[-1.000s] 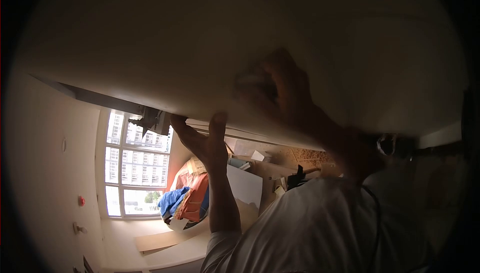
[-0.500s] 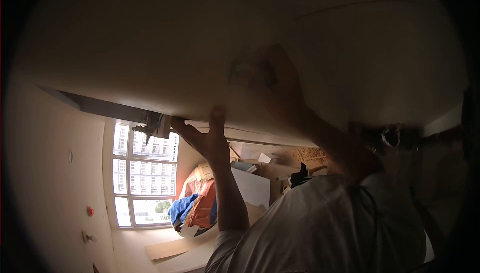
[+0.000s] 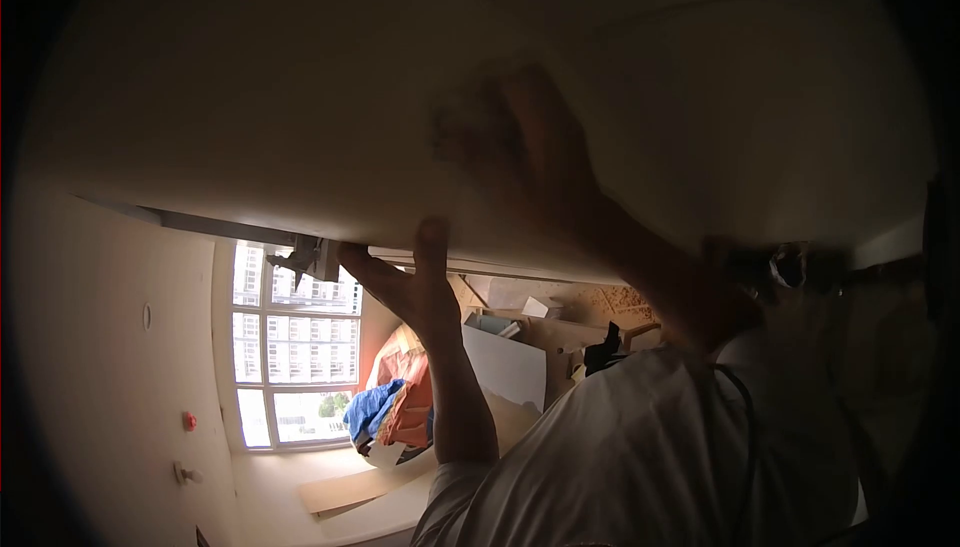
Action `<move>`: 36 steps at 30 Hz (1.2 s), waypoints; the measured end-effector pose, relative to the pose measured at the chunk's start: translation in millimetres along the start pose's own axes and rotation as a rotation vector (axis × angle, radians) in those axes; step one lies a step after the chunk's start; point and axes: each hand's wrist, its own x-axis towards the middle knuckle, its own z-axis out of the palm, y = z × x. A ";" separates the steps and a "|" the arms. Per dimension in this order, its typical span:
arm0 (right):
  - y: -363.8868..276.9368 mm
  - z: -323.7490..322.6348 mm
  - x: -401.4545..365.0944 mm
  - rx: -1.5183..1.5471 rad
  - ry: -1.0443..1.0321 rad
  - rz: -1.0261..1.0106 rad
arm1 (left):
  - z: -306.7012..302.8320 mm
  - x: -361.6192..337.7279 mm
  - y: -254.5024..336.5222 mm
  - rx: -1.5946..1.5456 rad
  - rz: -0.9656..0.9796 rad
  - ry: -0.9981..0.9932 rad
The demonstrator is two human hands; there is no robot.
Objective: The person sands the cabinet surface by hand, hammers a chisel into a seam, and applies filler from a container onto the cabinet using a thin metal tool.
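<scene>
A wide pale panel (image 3: 300, 147) in deep shade fills the upper part of the view. My left hand (image 3: 405, 282) grips its lower edge, thumb on the near face and fingers bent behind the rim. Against the panel's face is my right hand (image 3: 525, 127), smeared by motion and dim, with its fingers curled. A dark greyish patch (image 3: 455, 127) shows at those fingers; its kind cannot be made out. Just left of my left hand, a metal bracket-like fitting (image 3: 318, 259) sits at the panel's edge.
A barred window (image 3: 298, 347) lets in bright light at the left. Below are orange and blue bags (image 3: 395, 412), a white board (image 3: 505, 362), a wooden plank (image 3: 350, 490) and brown shavings (image 3: 622, 299). A wall with a red knob (image 3: 190, 421) stands at far left.
My right hand has moved up and to the left across the panel. My left hand keeps its hold on the edge, while the view has shifted slightly.
</scene>
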 end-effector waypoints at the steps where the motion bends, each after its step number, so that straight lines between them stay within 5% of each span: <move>1: 3.0 -2.2 -2.9 -0.002 0.000 -0.004 | 2.1 1.0 0.4 -0.004 0.002 0.002; 3: 7.5 -7.6 -11.3 -0.031 0.004 -0.148 | 3.4 -0.1 0.1 0.002 0.048 0.007; 10: 17.1 -2.9 -4.0 0.213 -0.032 0.047 | 7.6 1.5 4.9 0.035 0.064 0.005; 12: 22.0 -1.9 0.6 0.094 -0.005 -0.138 | 2.4 -0.3 4.2 -0.017 0.022 -0.018; 22: 10.1 -11.4 6.5 0.069 -0.111 -0.058 | 4.8 -0.8 10.0 0.005 -0.002 -0.011; 25: 14.4 -7.2 -0.2 0.283 -0.088 0.042 | 7.4 -0.5 1.6 0.059 0.058 0.042; 27: 19.6 -12.6 2.7 0.021 -0.072 -0.228 | 5.7 -3.0 2.1 0.013 0.012 0.042; 30: 6.5 -5.4 8.6 0.043 -0.039 -0.081 | 3.5 -2.1 3.5 0.015 -0.006 0.027; 36: 16.7 -6.5 11.7 0.041 -0.073 -0.272 | 4.8 -3.1 4.3 -0.038 -0.005 0.040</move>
